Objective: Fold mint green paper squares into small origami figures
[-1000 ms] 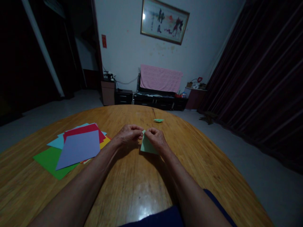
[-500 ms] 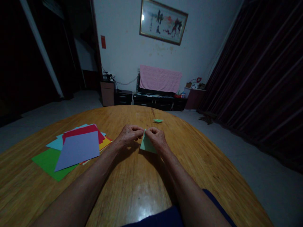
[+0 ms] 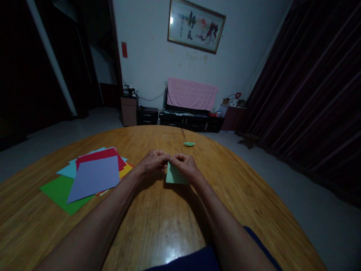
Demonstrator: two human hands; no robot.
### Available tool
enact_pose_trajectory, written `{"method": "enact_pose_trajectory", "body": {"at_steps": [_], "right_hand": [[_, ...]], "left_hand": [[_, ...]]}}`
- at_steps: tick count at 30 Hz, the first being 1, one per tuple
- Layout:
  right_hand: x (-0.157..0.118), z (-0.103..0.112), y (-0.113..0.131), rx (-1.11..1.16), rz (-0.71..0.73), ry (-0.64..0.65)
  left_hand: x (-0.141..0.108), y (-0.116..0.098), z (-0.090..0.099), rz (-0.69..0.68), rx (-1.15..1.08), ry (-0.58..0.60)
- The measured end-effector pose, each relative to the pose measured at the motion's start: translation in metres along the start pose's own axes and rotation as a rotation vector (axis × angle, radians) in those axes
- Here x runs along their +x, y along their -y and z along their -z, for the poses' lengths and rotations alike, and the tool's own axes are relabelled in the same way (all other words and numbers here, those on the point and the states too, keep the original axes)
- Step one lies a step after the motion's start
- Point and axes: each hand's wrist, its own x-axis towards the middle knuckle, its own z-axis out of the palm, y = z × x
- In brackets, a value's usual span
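A light green sheet of paper (image 3: pixel 175 177), seemingly folded, is held just above the wooden table (image 3: pixel 158 226). My right hand (image 3: pixel 184 165) pinches its upper part and covers the right side of it. At the paper's upper left corner my left hand (image 3: pixel 153 162) is closed, thumb and forefinger together, touching the tip of my right hand. The fingers hide that corner. Beyond my hands lies a small folded green paper piece (image 3: pixel 189 144), pointed at both ends.
Left of my left arm, loose coloured paper overlaps: a purple sheet (image 3: pixel 96 177) on top, a green sheet (image 3: pixel 56 190), a red sheet (image 3: pixel 98 156) and a yellow edge. Past the table's far edge stands a low black cabinet (image 3: pixel 183 122) with a pink cloth (image 3: pixel 191 94) above it.
My left hand has closed up to the paper's upper corner, so the gap between my hands is gone. The paper has turned slightly and shifted a little to the left.
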Motion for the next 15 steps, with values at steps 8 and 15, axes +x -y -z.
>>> {"method": "enact_pose_trajectory", "body": {"at_steps": [8,15], "right_hand": [[-0.0021,0.0048,0.0044,0.016,-0.048,0.045],[-0.0024,0.0052,0.0032,0.031,-0.079,0.061]], "left_hand": [[-0.0002,-0.0012,-0.0006,-0.051,0.022,-0.042],[-0.0032,-0.0020,-0.0019,-0.046,0.042,-0.040]]}}
